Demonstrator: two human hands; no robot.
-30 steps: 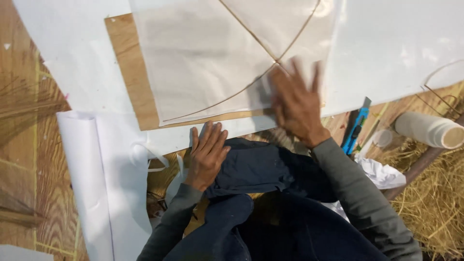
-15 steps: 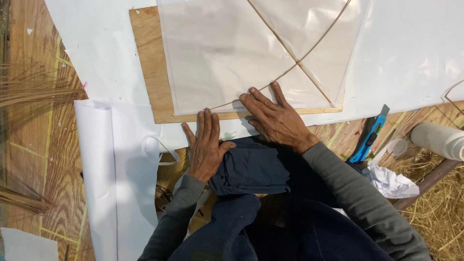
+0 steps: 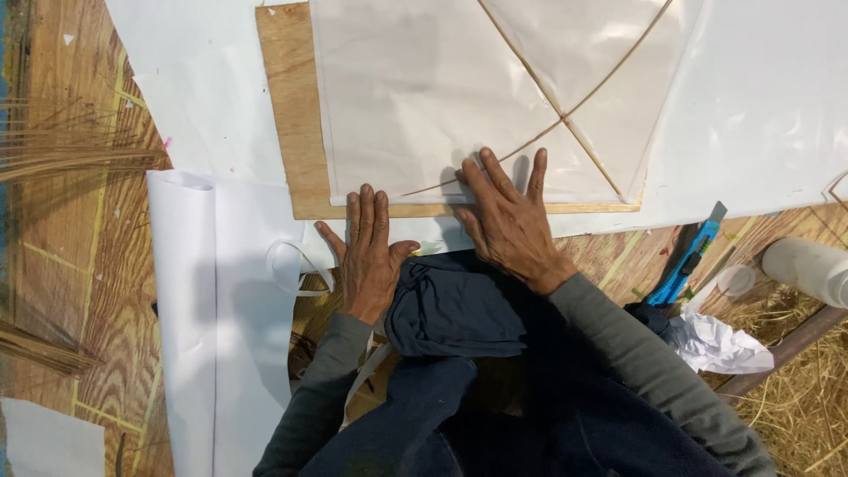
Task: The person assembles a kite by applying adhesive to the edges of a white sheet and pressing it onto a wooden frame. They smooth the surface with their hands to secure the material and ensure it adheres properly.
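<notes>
A thin white paper kite sheet [image 3: 424, 106] with crossed thin sticks [image 3: 565, 119] lies on a plywood board [image 3: 291, 141]. My right hand [image 3: 503, 216] lies flat, fingers spread, on the sheet's lower edge where a curved stick ends. My left hand [image 3: 371, 252] rests flat just below the board's front edge, on white paper, fingers together pointing away from me. Neither hand holds anything. My dark-clothed knee [image 3: 455, 305] is between the wrists.
A large white paper [image 3: 760, 106] spreads to the right and another [image 3: 212, 327] to the left. A blue utility knife [image 3: 687, 265], crumpled paper [image 3: 715, 344] and a white bottle [image 3: 808, 269] lie at right near straw [image 3: 795, 406]. Thin sticks [image 3: 62, 159] lie at left.
My right hand came down from the sheet's middle right to its lower edge and pressed flat. The left hand slid up toward the board's edge. The view shifted left.
</notes>
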